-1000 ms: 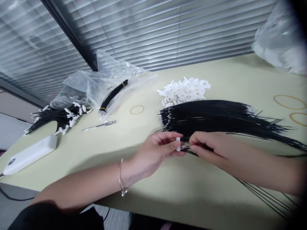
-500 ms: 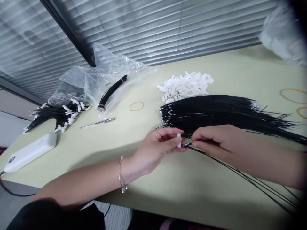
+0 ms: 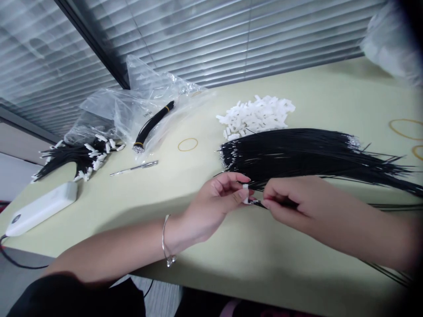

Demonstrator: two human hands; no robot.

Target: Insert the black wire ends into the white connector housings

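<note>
My left hand (image 3: 211, 207) pinches a small white plug (image 3: 245, 193) just above the desk (image 3: 205, 246). My right hand (image 3: 291, 204) pinches a black wire (image 3: 257, 202) at the plug. I think pushing it in straight comes next.

white connector (image 3: 245, 193) mostly covered by left hand (image 3: 216, 207) fingertips; wire tip beside it too small to read. right hand (image 3: 291, 203) fingers hide the wire they pinch.
</note>
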